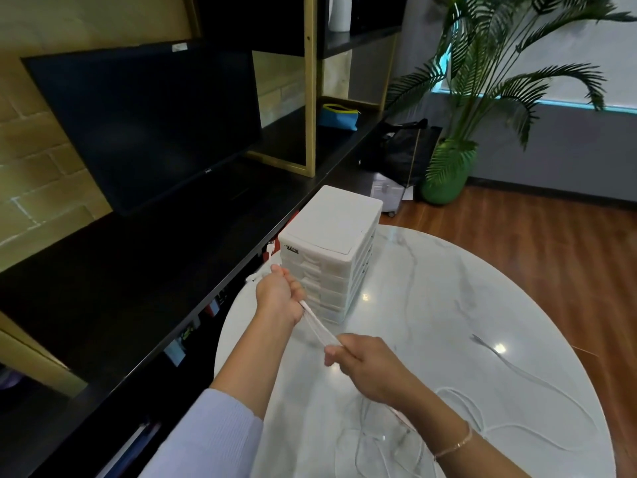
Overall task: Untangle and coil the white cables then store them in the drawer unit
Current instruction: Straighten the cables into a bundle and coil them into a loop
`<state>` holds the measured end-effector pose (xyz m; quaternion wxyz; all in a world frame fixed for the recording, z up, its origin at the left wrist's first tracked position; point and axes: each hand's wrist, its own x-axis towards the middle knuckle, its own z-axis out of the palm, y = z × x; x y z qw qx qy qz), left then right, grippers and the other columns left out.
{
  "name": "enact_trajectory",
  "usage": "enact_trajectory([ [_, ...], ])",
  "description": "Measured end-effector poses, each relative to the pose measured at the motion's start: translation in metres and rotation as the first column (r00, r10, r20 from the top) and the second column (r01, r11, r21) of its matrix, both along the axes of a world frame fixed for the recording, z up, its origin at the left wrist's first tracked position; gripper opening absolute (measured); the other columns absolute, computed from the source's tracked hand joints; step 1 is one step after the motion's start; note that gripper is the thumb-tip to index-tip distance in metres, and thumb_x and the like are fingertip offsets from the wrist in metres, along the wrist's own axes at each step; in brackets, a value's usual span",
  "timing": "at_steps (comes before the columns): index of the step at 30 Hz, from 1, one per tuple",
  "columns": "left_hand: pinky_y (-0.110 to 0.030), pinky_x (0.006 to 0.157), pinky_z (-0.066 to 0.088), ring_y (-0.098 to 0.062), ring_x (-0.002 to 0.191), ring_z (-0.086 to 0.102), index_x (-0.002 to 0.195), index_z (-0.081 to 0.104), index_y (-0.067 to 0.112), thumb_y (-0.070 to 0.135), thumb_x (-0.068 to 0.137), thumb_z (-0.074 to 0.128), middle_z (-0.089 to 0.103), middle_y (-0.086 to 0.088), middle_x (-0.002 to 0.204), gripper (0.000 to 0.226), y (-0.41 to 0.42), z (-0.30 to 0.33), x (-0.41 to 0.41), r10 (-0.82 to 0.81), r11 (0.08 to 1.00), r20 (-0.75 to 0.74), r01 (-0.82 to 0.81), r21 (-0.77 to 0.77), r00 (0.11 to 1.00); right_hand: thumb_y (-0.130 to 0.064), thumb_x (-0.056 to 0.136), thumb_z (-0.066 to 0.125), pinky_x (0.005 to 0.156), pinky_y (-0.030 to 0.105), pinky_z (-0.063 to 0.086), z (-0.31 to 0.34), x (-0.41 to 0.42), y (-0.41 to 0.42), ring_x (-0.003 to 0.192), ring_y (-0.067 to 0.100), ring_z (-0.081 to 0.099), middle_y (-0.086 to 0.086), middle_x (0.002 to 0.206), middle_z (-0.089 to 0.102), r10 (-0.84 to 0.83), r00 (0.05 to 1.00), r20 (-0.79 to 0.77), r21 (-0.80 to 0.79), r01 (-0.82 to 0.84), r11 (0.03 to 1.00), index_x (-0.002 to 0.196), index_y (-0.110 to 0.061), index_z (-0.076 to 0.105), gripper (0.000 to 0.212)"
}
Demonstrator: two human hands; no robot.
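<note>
A bundle of white cable strands [319,324] is stretched taut between my two hands above the round marble table [431,288]. My left hand [281,294] grips one end near the table's left edge, just in front of the drawer unit. My right hand [362,360] grips the other end, lower and to the right. More loose white cable [537,384] lies in loops on the table to the right and trails under my right wrist. The white drawer unit [327,246] stands at the table's far left with its several drawers pushed in.
A long black shelf [138,270] with a dark monitor [148,125] runs along the left. A blue pouch [339,117] sits on it further back. A potted palm [448,170], a black bag and wooden floor lie beyond the table.
</note>
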<state>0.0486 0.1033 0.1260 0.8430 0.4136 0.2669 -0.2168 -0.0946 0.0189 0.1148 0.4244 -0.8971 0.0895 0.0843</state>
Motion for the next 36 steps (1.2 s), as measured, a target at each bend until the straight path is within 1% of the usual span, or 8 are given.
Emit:
enact_trajectory([
  [6, -0.014, 0.031, 0.014, -0.004, 0.026, 0.019, 0.069, 0.045, 0.013, 0.022, 0.103, 0.034, 0.028, 0.007, 0.044, 0.036, -0.006, 0.008, 0.000, -0.014, 1.000, 0.045, 0.013, 0.024, 0.999, -0.040, 0.098, 0.040, 0.065, 0.011, 0.035, -0.016, 0.006, -0.017, 0.064, 0.009, 0.051, -0.010, 0.060, 0.053, -0.136, 0.990, -0.020, -0.160, 0.131, 0.978, 0.053, -0.027, 0.047, 0.048],
  [9, -0.013, 0.029, 0.014, -0.004, 0.024, 0.019, 0.068, 0.042, 0.013, 0.024, 0.103, 0.034, 0.030, 0.008, 0.039, 0.038, 0.002, 0.015, 0.010, 0.029, 1.000, 0.049, -0.030, 0.006, 0.998, -0.027, 0.099, 0.043, 0.073, 0.024, 0.036, -0.028, -0.006, -0.033, 0.087, 0.022, 0.061, 0.002, 0.083, 0.067, -0.052, 0.997, -0.061, -0.239, 0.036, 0.970, 0.067, -0.027, 0.058, 0.035],
  [13, -0.013, 0.029, 0.016, -0.005, 0.025, 0.019, 0.070, 0.045, 0.012, 0.022, 0.103, 0.036, 0.029, 0.009, 0.033, 0.035, 0.007, 0.024, 0.022, 0.063, 0.998, 0.067, -0.064, 0.005, 0.996, -0.037, 0.096, 0.044, 0.066, 0.020, 0.029, -0.034, -0.019, -0.072, 0.081, 0.013, 0.056, -0.014, 0.070, 0.052, -0.087, 0.996, -0.033, -0.309, 0.073, 0.948, 0.096, -0.017, 0.069, 0.032],
  [16, -0.015, 0.031, 0.016, -0.006, 0.027, 0.018, 0.074, 0.049, 0.012, 0.016, 0.103, 0.034, 0.032, 0.006, 0.044, 0.033, 0.004, 0.025, 0.019, 0.074, 0.997, 0.058, -0.075, 0.023, 0.996, -0.038, 0.092, 0.055, 0.058, 0.017, 0.034, -0.022, -0.017, -0.098, 0.062, 0.006, 0.048, -0.013, 0.061, 0.052, -0.209, 0.977, -0.037, -0.166, 0.200, 0.966, 0.079, -0.021, 0.068, 0.025],
  [21, -0.017, 0.032, 0.016, -0.007, 0.027, 0.019, 0.067, 0.048, 0.013, 0.014, 0.101, 0.036, 0.031, 0.007, 0.044, 0.036, 0.010, 0.028, 0.034, 0.153, 0.988, 0.054, -0.154, 0.012, 0.987, -0.025, 0.092, 0.054, 0.049, 0.020, 0.026, 0.006, -0.028, -0.121, 0.048, 0.009, 0.028, -0.003, 0.053, 0.034, -0.217, 0.956, -0.198, 0.424, 0.283, 0.860, 0.076, -0.007, 0.066, 0.027],
  [25, -0.018, 0.033, 0.016, -0.007, 0.027, 0.020, 0.067, 0.047, 0.014, 0.014, 0.100, 0.037, 0.029, 0.007, 0.052, 0.035, 0.006, 0.027, 0.035, 0.133, 0.991, 0.045, -0.134, 0.026, 0.990, -0.036, 0.090, 0.056, 0.048, 0.021, 0.027, 0.015, -0.030, -0.140, 0.046, 0.011, 0.027, -0.004, 0.048, 0.035, -0.226, 0.948, -0.225, 0.196, 0.271, 0.942, 0.065, -0.009, 0.063, 0.038],
  [28, -0.018, 0.033, 0.017, -0.007, 0.026, 0.020, 0.069, 0.048, 0.011, 0.016, 0.100, 0.039, 0.030, 0.008, 0.038, 0.033, 0.005, 0.024, 0.034, 0.125, 0.992, 0.045, -0.127, 0.026, 0.991, -0.045, 0.085, 0.061, 0.049, 0.022, 0.029, 0.017, -0.037, -0.169, 0.045, 0.012, 0.030, -0.002, 0.047, 0.039, -0.361, 0.914, -0.187, 0.025, 0.372, 0.928, 0.054, -0.012, 0.058, 0.045],
  [36, -0.017, 0.033, 0.018, -0.008, 0.025, 0.020, 0.068, 0.045, 0.010, 0.021, 0.102, 0.037, 0.028, 0.006, 0.046, 0.036, 0.001, 0.016, 0.035, 0.120, 0.991, 0.020, -0.121, 0.064, 0.993, -0.040, 0.084, 0.063, 0.052, 0.027, 0.028, 0.013, -0.050, -0.208, 0.050, 0.015, 0.029, 0.002, 0.049, 0.039, -0.577, 0.815, -0.058, 0.136, 0.579, 0.804, 0.051, -0.009, 0.051, 0.047],
])
